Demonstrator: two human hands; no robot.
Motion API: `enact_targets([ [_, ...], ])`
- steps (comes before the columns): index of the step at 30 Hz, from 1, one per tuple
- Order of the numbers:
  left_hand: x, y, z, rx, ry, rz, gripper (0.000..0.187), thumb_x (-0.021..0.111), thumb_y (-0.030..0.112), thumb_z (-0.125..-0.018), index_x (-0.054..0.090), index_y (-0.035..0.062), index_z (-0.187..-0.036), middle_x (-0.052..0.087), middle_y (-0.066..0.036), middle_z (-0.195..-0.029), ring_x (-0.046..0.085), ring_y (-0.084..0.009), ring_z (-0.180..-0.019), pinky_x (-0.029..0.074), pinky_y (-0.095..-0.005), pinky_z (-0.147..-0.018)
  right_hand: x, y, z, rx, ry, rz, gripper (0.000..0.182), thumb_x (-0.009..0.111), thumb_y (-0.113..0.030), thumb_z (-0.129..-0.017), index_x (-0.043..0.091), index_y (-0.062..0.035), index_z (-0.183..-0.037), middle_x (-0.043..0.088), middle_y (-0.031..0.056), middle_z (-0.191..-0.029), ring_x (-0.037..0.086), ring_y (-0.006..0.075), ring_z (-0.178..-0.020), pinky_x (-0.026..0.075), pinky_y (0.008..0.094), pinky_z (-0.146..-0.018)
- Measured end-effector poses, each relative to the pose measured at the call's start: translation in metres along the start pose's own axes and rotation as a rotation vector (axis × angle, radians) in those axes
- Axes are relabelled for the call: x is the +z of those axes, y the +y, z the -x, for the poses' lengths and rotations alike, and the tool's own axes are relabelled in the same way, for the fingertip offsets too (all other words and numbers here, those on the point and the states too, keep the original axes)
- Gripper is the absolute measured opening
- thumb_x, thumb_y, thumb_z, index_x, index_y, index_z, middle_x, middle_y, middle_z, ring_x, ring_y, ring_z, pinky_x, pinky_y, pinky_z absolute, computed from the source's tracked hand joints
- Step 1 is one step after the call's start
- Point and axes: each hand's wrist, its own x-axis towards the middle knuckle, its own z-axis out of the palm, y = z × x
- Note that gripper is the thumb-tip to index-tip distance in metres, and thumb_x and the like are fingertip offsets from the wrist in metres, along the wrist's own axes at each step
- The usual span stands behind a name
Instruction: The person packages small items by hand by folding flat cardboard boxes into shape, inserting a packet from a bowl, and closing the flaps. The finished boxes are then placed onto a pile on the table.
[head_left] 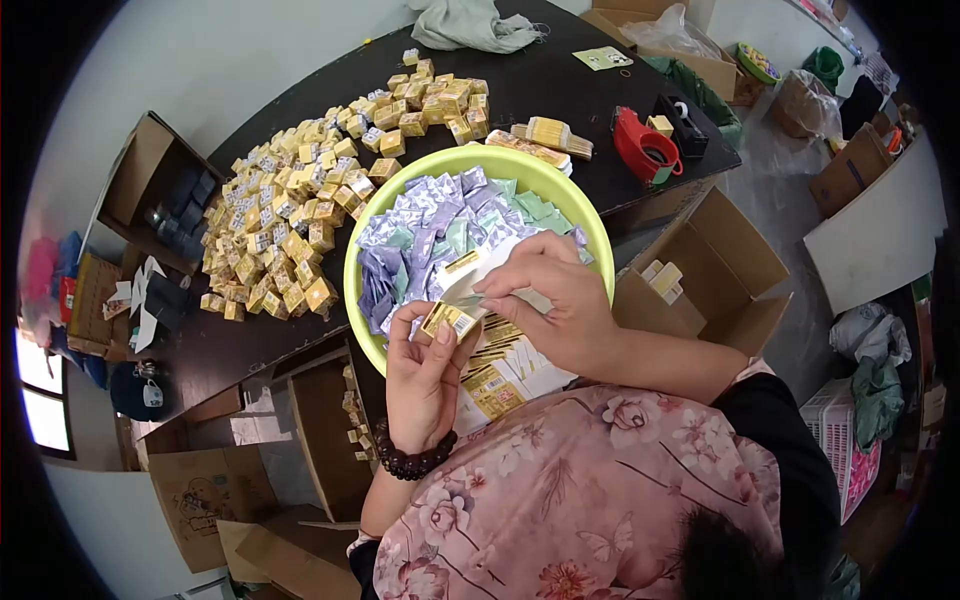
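Note:
My left hand [425,365], with a dark beaded bracelet at its wrist, holds a small yellow and white box [450,318] over the near part of a lime-green basin [600,235]. At the box's open upper end, my right hand [555,295] pinches something small that its fingers mostly hide. Purple sachets [435,215] and green sachets [540,210] fill the far part of the basin. Flat yellow and white cartons [505,385] lie under and beside my hands, close to my body.
A large heap of small yellow boxes [290,220] covers the table's left side. Beyond the basin lie bundled flat cartons [553,135], a red tape dispenser [640,145] and a grey cloth [475,25]. An open cardboard box [735,245] stands at the right.

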Motion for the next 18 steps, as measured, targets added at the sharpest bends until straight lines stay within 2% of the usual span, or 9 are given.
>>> enact_targets([
  [2, -0.005, 0.002, 0.001, 0.047, 0.003, 0.022, 0.027, 0.056, 0.002, -0.094, 0.043, 0.0056, -0.117, 0.063, -0.011, -0.108, 0.063, -0.0176, -0.101, 0.051, -0.0356, -0.097, 0.004, 0.000, -0.006, -0.063, 0.019, 0.034, 0.008, 0.068, -0.009, -0.083, 0.067, -0.0107, -0.091, 0.066, 0.0023, -0.086, 0.062, 0.0188, -0.081, 0.037, 0.0350, -0.083],
  [4, -0.018, -0.002, 0.002, 0.085, -0.021, -0.010, 0.029, 0.057, 0.004, -0.094, 0.043, 0.0067, -0.118, 0.062, -0.012, -0.112, 0.062, -0.0210, -0.105, 0.049, -0.0375, -0.099, 0.005, 0.004, -0.006, -0.013, -0.106, 0.073, 0.009, 0.067, -0.010, -0.083, 0.066, -0.0114, -0.092, 0.067, -0.0015, -0.085, 0.061, 0.0173, -0.089, 0.037, 0.0361, -0.086],
  [5, -0.022, -0.003, 0.003, 0.111, -0.047, -0.042, 0.030, 0.058, 0.006, -0.094, 0.042, 0.0079, -0.119, 0.060, -0.013, -0.115, 0.061, -0.0245, -0.109, 0.048, -0.0394, -0.101, 0.006, 0.006, -0.006, -0.014, -0.108, 0.069, 0.009, 0.067, -0.010, -0.083, 0.066, -0.0114, -0.092, 0.067, -0.0015, -0.085, 0.061, 0.0173, -0.089, 0.037, 0.0361, -0.086],
  [8, -0.025, -0.004, 0.004, 0.135, -0.081, -0.045, 0.031, 0.059, 0.006, -0.094, 0.042, 0.0087, -0.119, 0.061, -0.012, -0.115, 0.062, -0.0241, -0.107, 0.048, -0.0395, -0.101, 0.005, 0.006, -0.004, -0.068, -0.138, -0.028, 0.011, 0.064, -0.008, -0.084, 0.066, -0.0107, -0.094, 0.067, 0.0001, -0.094, 0.060, 0.0160, -0.094, 0.036, 0.0372, -0.089],
  [12, -0.018, -0.003, 0.006, 0.147, -0.090, -0.002, 0.028, 0.056, 0.006, -0.095, 0.041, 0.0079, -0.118, 0.058, -0.013, -0.120, 0.060, -0.0232, -0.109, 0.047, -0.0398, -0.101, 0.001, -0.004, -0.006, -0.242, -0.113, 0.143, 0.026, 0.060, 0.002, -0.079, 0.068, -0.0110, -0.100, 0.064, 0.0015, -0.104, 0.061, 0.0180, -0.094, 0.037, 0.0385, -0.089],
  [13, -0.011, 0.000, 0.007, 0.128, -0.092, 0.038, 0.024, 0.053, 0.009, -0.097, 0.041, 0.0073, -0.117, 0.057, -0.013, -0.120, 0.060, -0.0221, -0.109, 0.049, -0.0377, -0.098, 0.002, -0.005, -0.005, -0.276, -0.070, 0.157, 0.034, 0.057, 0.008, -0.077, 0.069, -0.0107, -0.102, 0.064, 0.0014, -0.105, 0.062, 0.0174, -0.092, 0.038, 0.0382, -0.088],
  [15, -0.012, 0.001, 0.007, 0.110, -0.092, 0.077, 0.021, 0.051, 0.011, -0.099, 0.041, 0.0067, -0.116, 0.055, -0.013, -0.121, 0.059, -0.0209, -0.109, 0.051, -0.0357, -0.094, -0.001, -0.003, -0.005, -0.307, -0.080, 0.152, 0.033, 0.059, 0.006, -0.076, 0.070, -0.0120, -0.102, 0.063, 0.0001, -0.103, 0.060, 0.0177, -0.092, 0.037, 0.0383, -0.088],
  [17, -0.023, 0.002, 0.004, -0.113, -0.327, 0.291, 0.020, 0.046, 0.021, -0.101, 0.041, 0.0061, -0.115, 0.055, -0.013, -0.120, 0.059, -0.0235, -0.110, 0.051, -0.0387, -0.095, 0.001, -0.001, -0.002, -0.335, -0.094, 0.143, 0.033, 0.061, 0.004, -0.075, 0.071, -0.0133, -0.102, 0.062, -0.0012, -0.100, 0.059, 0.0179, -0.092, 0.037, 0.0383, -0.088],
  [18, -0.020, 0.001, 0.007, -0.170, -0.235, 0.208, 0.031, 0.046, 0.024, -0.101, 0.040, 0.0042, -0.123, 0.055, -0.014, -0.122, 0.058, -0.0243, -0.112, 0.050, -0.0418, -0.096, 0.004, -0.001, 0.002, -0.391, -0.131, 0.159, 0.030, 0.064, 0.001, -0.075, 0.071, -0.0140, -0.101, 0.063, -0.0016, -0.101, 0.058, 0.0184, -0.093, 0.037, 0.0383, -0.087],
])
